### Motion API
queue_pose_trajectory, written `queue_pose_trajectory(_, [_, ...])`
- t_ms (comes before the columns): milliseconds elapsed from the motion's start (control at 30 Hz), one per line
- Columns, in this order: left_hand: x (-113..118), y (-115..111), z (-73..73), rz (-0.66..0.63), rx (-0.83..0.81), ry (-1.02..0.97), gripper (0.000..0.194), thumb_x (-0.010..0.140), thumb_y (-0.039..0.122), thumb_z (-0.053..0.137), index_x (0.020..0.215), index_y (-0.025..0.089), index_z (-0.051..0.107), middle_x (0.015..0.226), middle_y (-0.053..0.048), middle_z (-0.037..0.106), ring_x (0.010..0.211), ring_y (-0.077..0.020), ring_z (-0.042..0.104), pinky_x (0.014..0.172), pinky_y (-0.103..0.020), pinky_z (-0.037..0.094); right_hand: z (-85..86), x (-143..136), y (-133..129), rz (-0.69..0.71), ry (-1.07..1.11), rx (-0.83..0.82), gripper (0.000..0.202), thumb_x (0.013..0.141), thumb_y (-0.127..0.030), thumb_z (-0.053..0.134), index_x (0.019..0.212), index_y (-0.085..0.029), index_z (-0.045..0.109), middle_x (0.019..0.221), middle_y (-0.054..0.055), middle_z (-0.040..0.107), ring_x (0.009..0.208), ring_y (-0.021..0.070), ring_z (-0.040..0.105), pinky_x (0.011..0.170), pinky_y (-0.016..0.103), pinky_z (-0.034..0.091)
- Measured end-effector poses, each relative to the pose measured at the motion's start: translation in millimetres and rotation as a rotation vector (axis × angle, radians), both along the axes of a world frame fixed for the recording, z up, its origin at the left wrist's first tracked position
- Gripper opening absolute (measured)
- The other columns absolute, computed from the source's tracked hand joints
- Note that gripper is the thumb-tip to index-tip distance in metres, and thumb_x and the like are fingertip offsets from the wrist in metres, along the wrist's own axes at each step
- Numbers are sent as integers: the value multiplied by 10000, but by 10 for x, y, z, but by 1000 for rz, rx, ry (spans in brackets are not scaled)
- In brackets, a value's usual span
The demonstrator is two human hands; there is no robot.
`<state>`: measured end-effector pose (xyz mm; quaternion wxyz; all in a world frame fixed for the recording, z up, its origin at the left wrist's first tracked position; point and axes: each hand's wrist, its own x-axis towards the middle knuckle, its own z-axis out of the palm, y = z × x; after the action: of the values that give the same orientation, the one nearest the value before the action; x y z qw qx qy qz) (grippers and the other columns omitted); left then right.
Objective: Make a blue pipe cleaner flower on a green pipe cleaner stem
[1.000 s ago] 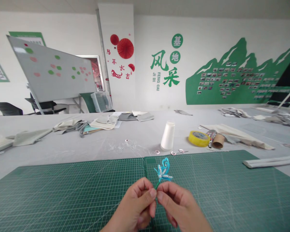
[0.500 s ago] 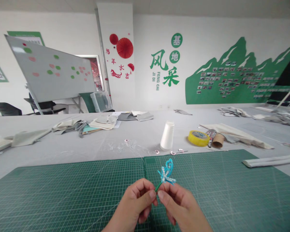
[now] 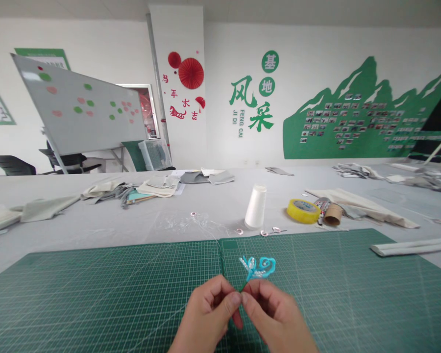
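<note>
On the near side of the white thread cone [image 3: 255,207], held above the green cutting mat [image 3: 327,279], is a small bright-blue ornament [image 3: 253,272] — a swirled loop and short sprigs lined with pale, shiny beads, on a slim green stem [image 3: 243,286]. The left hand [image 3: 212,308] and right hand [image 3: 276,310] both pinch that stem, thumb tips almost meeting. Half a second ago the swirl stood upright, pointing toward the cone; now it has swung over rightward — beaded sprigs rising on its left.
</note>
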<state>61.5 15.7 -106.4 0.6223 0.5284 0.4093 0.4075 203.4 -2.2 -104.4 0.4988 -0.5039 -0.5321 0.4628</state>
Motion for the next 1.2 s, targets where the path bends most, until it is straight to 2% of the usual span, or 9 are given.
queue_pose_trajectory(100, [-20, -12, 0, -5, 21, 12, 334, 805, 473, 637, 676, 185, 526, 529, 18, 610, 330, -30, 241, 358, -197, 129, 15, 8, -3, -5, -29, 48, 272, 785, -394, 640, 603, -199, 585, 561, -29, 486, 549, 150, 439, 515, 262, 358])
queue_pose_trajectory(300, [-27, 1, 25, -29, 2, 13, 335, 807, 489, 623, 688, 195, 516, 507, 25, 609, 312, -34, 241, 351, -187, 153, 78, 88, -16, 27, 74, -68, 291, 788, -459, 689, 799, -171, 655, 586, -51, 518, 385, 59, 345, 370, 189, 252])
queue_pose_trajectory(400, [-10, 19, 19, -27, -18, 11, 337, 783, 491, 638, 674, 200, 507, 491, 33, 602, 295, -30, 241, 330, -181, 142, 81, 86, -29, 27, 170, -60, 357, 749, -501, 752, 762, -188, 581, 596, -62, 521, 378, 38, 321, 347, 159, 223])
queue_pose_trajectory(533, [7, 29, 8, -35, -39, -11, 358, 750, 505, 660, 649, 204, 495, 472, 45, 583, 276, -19, 228, 311, -180, 121, 84, 50, -31, 112, 343, -10, 534, 681, -530, 819, 679, -227, 380, 579, -83, 511, 412, 35, 294, 354, 136, 224])
queue_pose_trajectory(800, [-21, 9, 55, -77, -80, -95, 425, 744, 566, 684, 661, 181, 523, 503, 20, 602, 291, -6, 260, 323, -176, 118, 33, 140, 56, 288, 408, -117, 588, 645, -476, 867, 700, -238, 333, 585, -101, 529, 374, 8, 216, 337, 150, 163])
queue_pose_trajectory(900, [-36, 20, 42, -85, -98, -128, 455, 721, 600, 698, 672, 170, 557, 514, 22, 590, 302, -11, 276, 321, -177, 117, 23, 168, 87, 295, 350, -79, 588, 628, -460, 872, 682, -241, 329, 576, -76, 563, 422, 46, 368, 412, 170, 275])
queue_pose_trajectory(1000, [-53, 31, 2, -106, -119, -150, 452, 715, 610, 712, 677, 175, 596, 458, 69, 475, 312, -24, 245, 308, -177, 110, 43, 196, 102, 198, 157, -3, 474, 668, -355, 836, 671, -234, 378, 590, -62, 558, 516, 96, 453, 515, 218, 343])
queue_pose_trajectory(1100, [-65, 34, -33, -128, -118, -154, 421, 712, 572, 748, 696, 162, 657, 667, 27, 549, 352, -8, 269, 297, -177, 102, 86, 232, 97, 114, -75, 26, 328, 710, -266, 760, 700, -232, 434, 614, -61, 531, 525, 112, 431, 509, 237, 333])
queue_pose_trajectory(1200, [-70, 36, -52, -131, -103, -136, 410, 700, 551, 772, 699, 149, 696, 917, -19, 578, 396, 6, 337, 291, -177, 110, 126, 250, 81, 109, -280, 68, 222, 745, -199, 661, 717, -239, 444, 598, -58, 533, 504, 125, 430, 486, 247, 314])
